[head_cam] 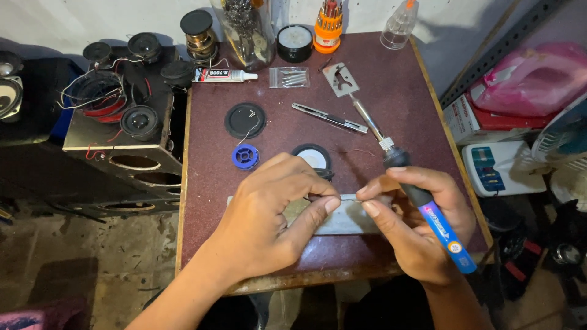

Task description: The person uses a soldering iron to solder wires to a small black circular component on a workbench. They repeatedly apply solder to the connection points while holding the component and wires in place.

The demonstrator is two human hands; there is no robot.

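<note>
**Two hands meet over a small part on the maroon worktop**

The left hand (272, 211) pinches its fingers (324, 205) on a thin wire that runs to the right hand (422, 226), just above a pale flat plate (342, 220) near the worktop's (397, 98) front edge. The right hand grips a soldering iron (422, 198) with a blue handle, its metal tip pointing away toward a metal stand (340, 78). Just beyond the hands lie a small round speaker (312, 156), a blue solder spool (245, 156) and a black disc (244, 120).
</note>
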